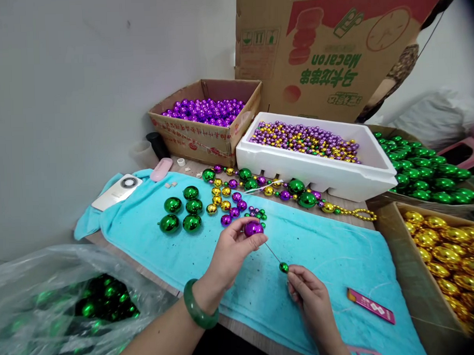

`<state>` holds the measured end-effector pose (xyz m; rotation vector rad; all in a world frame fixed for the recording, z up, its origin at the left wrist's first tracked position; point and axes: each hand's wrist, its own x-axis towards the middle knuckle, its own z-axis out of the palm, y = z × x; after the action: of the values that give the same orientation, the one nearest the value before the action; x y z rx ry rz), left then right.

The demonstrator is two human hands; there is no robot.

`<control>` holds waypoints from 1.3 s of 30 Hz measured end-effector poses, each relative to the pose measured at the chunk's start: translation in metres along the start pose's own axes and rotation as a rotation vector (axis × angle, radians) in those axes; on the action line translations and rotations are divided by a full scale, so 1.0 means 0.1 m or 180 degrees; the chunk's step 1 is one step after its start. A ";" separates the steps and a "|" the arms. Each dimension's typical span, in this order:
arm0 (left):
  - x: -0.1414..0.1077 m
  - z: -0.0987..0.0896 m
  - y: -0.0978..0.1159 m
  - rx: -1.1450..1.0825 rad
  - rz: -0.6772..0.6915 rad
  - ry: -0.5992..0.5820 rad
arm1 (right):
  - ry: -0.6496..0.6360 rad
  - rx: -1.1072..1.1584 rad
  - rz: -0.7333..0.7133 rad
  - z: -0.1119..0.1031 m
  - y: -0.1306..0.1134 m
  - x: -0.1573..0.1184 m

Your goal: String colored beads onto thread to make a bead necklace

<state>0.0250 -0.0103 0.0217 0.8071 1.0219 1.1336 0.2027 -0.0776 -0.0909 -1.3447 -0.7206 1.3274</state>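
Now, holding beads above the towel [341, 256].
Left fingers [255, 242] are clamping a purple bead [254, 228], right fingers [298, 274] a green bead [283, 267].

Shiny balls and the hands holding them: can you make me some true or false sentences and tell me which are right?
1. The left hand holds a purple ball. True.
2. The right hand holds a gold ball. False: it holds a small green bead.
3. The towel is light blue. True.
4. The green bracelet is on the right wrist. False: it is on the left wrist.
5. The white box has purple beads in it. True.
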 end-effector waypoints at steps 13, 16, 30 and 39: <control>-0.03 -0.03 0.02 -0.1140 -0.0016 -0.0369 | 0.0114 0.0084 -0.0053 0.11 -0.15 -0.06; -0.01 -0.02 -0.01 -0.1264 -0.0045 -0.0150 | 0.0103 0.0022 -0.0160 0.13 -0.11 -0.08; -0.07 0.05 0.05 -0.0922 -0.0004 0.0084 | 0.0305 -0.0698 -0.0943 0.12 -0.10 -0.15; -0.05 -0.01 0.07 -0.0961 -0.0038 0.0028 | 0.0442 -0.0990 -0.1184 0.13 -0.24 -0.18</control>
<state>0.0215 -0.0138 0.0294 0.5544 0.8357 1.2458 0.1926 -0.0853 -0.0605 -1.4435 -1.0537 0.8420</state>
